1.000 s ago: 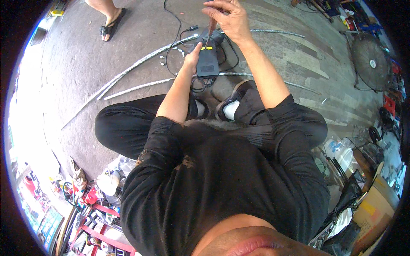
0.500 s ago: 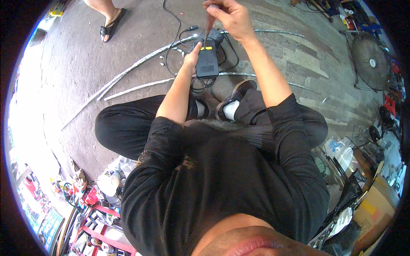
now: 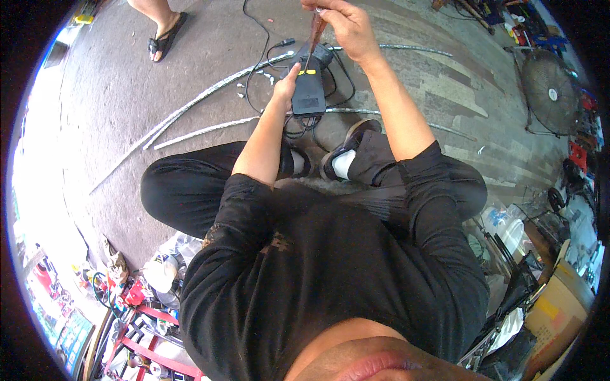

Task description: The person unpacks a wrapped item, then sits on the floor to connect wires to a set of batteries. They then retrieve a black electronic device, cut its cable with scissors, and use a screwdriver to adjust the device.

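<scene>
A flat black box (image 3: 309, 95) with cables, like a power adapter, is upright in front of my feet. My left hand (image 3: 285, 87) is closed on its left side, the thumb along the edge near a yellow label (image 3: 307, 72). Above it, my right hand (image 3: 348, 30) pinches the top of a screwdriver (image 3: 316, 33) with a reddish-brown handle. The shaft points down and its tip meets the box's face by the label. What the tip sits in is too small to make out.
Black cables (image 3: 343, 63) loop around the box, with a plug (image 3: 288, 42) nearby. Silvery braided lengths (image 3: 210, 92) lie across the floor. Another person's sandalled foot (image 3: 166, 38) is at the upper left. A fan (image 3: 551, 94) stands at right; clutter (image 3: 143, 324) fills the lower left.
My right hand has shifted slightly and the screwdriver handle leans a little more to the right. The left hand and the box stay in place.
</scene>
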{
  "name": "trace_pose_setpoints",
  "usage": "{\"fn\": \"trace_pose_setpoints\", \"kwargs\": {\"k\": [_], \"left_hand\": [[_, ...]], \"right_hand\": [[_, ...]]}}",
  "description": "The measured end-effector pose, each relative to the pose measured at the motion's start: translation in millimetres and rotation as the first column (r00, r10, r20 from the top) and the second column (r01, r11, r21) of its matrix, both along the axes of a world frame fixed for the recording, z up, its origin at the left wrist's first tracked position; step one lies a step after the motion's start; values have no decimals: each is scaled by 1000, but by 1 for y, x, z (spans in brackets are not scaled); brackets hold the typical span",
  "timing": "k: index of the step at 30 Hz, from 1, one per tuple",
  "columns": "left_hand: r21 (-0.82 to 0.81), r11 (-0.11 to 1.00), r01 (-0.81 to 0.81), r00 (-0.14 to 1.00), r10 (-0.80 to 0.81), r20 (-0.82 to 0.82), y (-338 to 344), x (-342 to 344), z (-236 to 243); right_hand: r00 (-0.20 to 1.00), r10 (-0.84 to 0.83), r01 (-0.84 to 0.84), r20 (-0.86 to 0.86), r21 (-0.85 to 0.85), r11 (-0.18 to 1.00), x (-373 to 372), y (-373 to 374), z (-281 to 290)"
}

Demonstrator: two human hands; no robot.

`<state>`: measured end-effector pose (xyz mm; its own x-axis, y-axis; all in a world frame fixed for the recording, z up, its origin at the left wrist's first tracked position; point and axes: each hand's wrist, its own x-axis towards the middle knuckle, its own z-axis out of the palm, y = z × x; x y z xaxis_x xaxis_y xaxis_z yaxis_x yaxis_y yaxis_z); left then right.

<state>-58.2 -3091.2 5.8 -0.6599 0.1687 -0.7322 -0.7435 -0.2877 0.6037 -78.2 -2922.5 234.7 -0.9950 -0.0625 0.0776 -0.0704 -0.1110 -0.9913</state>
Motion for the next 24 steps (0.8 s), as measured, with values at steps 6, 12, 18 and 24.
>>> {"fn": "trace_pose_setpoints", "kwargs": {"k": [6,12,18,24], "left_hand": [[8,1000,-5,1000,5,-1,-1,-3,-7],[31,1000,-3,1000,2,3,-2,-3,-7],[-25,1000,7,1000,-8,-16,4,0,8],[32,999,1,1000,0,-15,-4,-3,-10]], "right_hand": [[858,-140,386,-493,441,810,14,-16,13],[991,-17,7,-129,-83,997,15,-16,6],[861,-97,330,-499,404,853,17,-19,10],[888,-29,225,-459,379,898,14,-13,21]]}}
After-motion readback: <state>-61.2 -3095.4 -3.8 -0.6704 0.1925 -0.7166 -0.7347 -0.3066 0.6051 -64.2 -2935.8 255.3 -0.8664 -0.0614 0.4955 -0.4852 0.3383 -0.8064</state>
